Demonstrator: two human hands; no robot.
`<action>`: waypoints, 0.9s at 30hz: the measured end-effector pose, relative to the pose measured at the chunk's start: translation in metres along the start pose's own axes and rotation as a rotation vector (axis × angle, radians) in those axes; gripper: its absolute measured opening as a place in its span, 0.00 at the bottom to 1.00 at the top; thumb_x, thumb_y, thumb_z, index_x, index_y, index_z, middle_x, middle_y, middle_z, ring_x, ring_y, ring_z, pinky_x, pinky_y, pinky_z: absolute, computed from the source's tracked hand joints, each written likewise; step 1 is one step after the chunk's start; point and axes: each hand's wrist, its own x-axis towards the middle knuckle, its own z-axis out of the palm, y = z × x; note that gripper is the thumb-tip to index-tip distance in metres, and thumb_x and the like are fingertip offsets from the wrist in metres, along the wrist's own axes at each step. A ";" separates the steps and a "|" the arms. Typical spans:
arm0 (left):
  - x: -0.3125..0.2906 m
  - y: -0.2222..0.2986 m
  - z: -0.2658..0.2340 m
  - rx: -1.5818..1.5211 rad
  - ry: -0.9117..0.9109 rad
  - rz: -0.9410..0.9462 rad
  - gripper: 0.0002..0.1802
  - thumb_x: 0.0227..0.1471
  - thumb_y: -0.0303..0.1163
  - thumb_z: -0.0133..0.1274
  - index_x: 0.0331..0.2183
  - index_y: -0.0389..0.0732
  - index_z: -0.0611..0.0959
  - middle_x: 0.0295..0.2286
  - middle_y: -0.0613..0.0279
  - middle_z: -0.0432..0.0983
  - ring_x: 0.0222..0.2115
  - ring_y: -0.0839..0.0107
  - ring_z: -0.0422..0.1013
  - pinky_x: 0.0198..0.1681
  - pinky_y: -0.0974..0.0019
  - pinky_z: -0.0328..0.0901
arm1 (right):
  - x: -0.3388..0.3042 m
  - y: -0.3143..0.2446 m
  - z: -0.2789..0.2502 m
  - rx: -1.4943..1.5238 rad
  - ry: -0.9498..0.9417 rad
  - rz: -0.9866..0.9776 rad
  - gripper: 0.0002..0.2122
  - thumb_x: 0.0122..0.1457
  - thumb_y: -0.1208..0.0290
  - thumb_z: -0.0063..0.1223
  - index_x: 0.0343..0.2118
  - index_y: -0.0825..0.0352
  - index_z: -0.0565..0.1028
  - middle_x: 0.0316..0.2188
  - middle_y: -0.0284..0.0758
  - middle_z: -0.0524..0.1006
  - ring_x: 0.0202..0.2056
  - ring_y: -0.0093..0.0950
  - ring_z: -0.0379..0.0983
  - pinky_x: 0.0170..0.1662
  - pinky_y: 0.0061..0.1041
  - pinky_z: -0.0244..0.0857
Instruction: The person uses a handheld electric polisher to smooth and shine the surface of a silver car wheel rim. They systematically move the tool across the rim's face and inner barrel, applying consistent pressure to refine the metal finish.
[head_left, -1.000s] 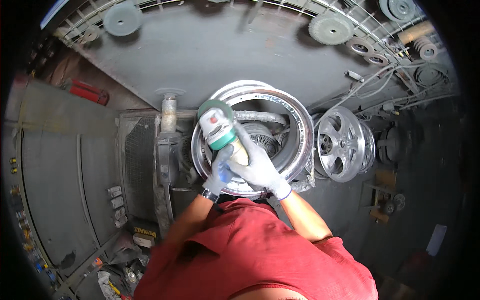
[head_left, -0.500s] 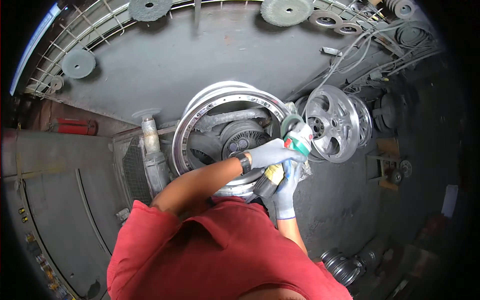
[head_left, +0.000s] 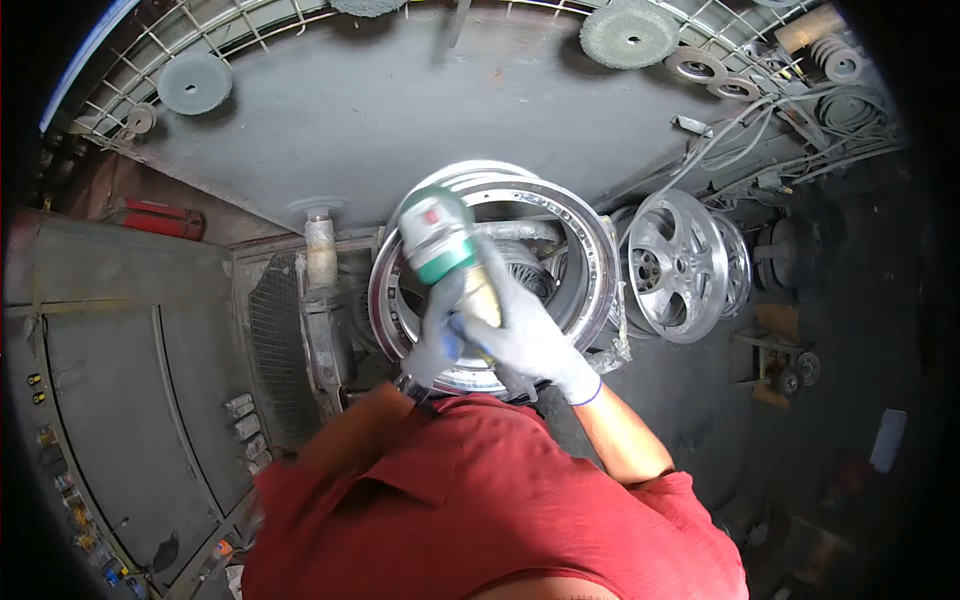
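Observation:
An angle grinder (head_left: 443, 256), green and white with a yellowish body and slightly blurred, is held over the left side of a shiny wheel rim (head_left: 602, 262). Its head points away from me, toward the far left part of the rim. My left hand (head_left: 436, 340), in a pale glove with a watch at the wrist, is closed around the grinder behind its green band. My right hand (head_left: 535, 345), gloved too, wraps the grinder's body from the right. Both hands hide part of the tool and the rim's near middle. Whether the grinder's disc touches the rim cannot be told.
A spoked alloy wheel (head_left: 680, 265) leans at the right beside another rim. A dusty upright post (head_left: 322, 255) stands left of the rim. Round abrasive wheels (head_left: 628, 36) hang on a wire rack at the back. Grey cables (head_left: 745, 135) run along the back right.
Both hands have carried the grinder leftward, from the rim's right side across to its left side. The whole view has also shifted a little.

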 end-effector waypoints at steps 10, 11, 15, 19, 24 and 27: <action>0.059 -0.028 0.033 0.328 -0.040 -0.063 0.25 0.67 0.45 0.56 0.55 0.35 0.78 0.44 0.61 0.80 0.44 0.73 0.77 0.52 0.66 0.71 | -0.027 0.028 -0.033 -0.003 0.343 -0.038 0.44 0.64 0.65 0.59 0.76 0.70 0.43 0.66 0.57 0.65 0.66 0.44 0.67 0.67 0.34 0.61; 0.068 -0.026 0.055 0.292 -0.174 -0.150 0.23 0.67 0.43 0.57 0.54 0.34 0.79 0.43 0.63 0.80 0.43 0.76 0.77 0.50 0.67 0.70 | -0.038 0.027 -0.038 0.270 0.361 0.066 0.43 0.66 0.66 0.58 0.76 0.70 0.44 0.67 0.53 0.65 0.66 0.39 0.66 0.68 0.33 0.60; 0.091 -0.066 0.095 0.576 -0.415 -0.433 0.24 0.66 0.45 0.59 0.50 0.34 0.83 0.42 0.64 0.83 0.40 0.78 0.78 0.46 0.68 0.72 | -0.079 0.066 -0.033 0.611 0.690 0.134 0.30 0.72 0.62 0.50 0.70 0.73 0.56 0.60 0.46 0.69 0.59 0.34 0.71 0.61 0.33 0.68; 0.096 -0.091 0.103 0.869 -0.440 -0.623 0.27 0.63 0.50 0.60 0.48 0.34 0.85 0.39 0.64 0.83 0.39 0.78 0.78 0.46 0.67 0.72 | -0.096 0.094 -0.013 0.902 0.945 0.101 0.26 0.72 0.62 0.50 0.68 0.70 0.61 0.62 0.44 0.67 0.57 0.30 0.73 0.57 0.34 0.73; 0.088 -0.051 0.085 0.738 -0.409 -0.448 0.26 0.64 0.50 0.59 0.47 0.33 0.85 0.38 0.65 0.83 0.38 0.79 0.77 0.43 0.68 0.73 | -0.067 0.086 -0.009 0.690 0.818 0.083 0.35 0.69 0.63 0.55 0.74 0.66 0.52 0.63 0.44 0.67 0.60 0.34 0.70 0.60 0.34 0.70; 0.072 -0.025 0.046 0.449 -0.257 -0.052 0.25 0.65 0.47 0.58 0.49 0.32 0.82 0.39 0.61 0.83 0.40 0.76 0.78 0.45 0.67 0.72 | -0.034 0.043 -0.011 0.186 0.531 -0.003 0.40 0.66 0.64 0.58 0.75 0.67 0.49 0.65 0.48 0.67 0.60 0.38 0.70 0.63 0.35 0.65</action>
